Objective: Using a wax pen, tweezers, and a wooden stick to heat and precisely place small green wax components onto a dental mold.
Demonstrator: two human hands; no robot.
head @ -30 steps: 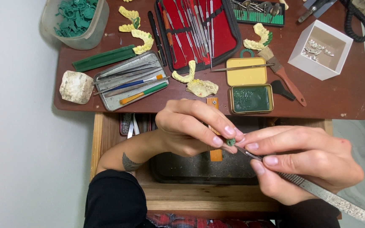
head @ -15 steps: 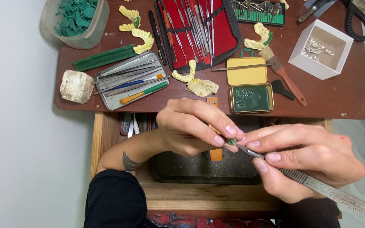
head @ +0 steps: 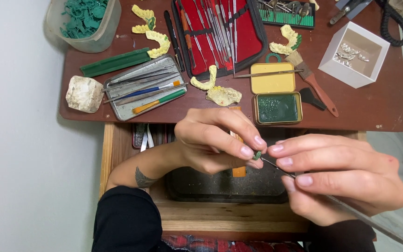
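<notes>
the reddish-brown wooden desk top (head: 378, 100) fills the far half of the view, and under its near edge an open pale wooden drawer (head: 201, 214) holds a dark shallow tray (head: 211, 189). at the far middle of the desk lies an open black zip case with a red lining (head: 253, 39), its slim steel instruments strapped in a row. left of it sits a flat grey metal tin (head: 122, 109) of brushes and tools, with a long green wax stick (head: 113, 63) and a translucent plastic tub of green wax pieces (head: 82, 23) beyond, and a rough whitish plaster block (head: 84, 93) at the far left edge. right of the case stand a white open cube box (head: 336, 65) with small silvery parts inside, a wooden-handled flat brush (head: 316, 84), and a small yellow tin with its lid open (head: 274, 79) (the near half is filled with something dark green). several pale yellow dental casts (head: 222, 95) are scattered about.

over the drawer, the left hand (head: 211, 142) pinches a tiny green wax piece (head: 257, 155) between thumb and forefinger, narrow and firm. the right hand (head: 341, 179) is closed pen-style around a long thin steel carving tool (head: 350, 212), whose fine tip touches the wax piece, just where both sets of fingertips meet, near the middle of the scene above the tray.
</notes>
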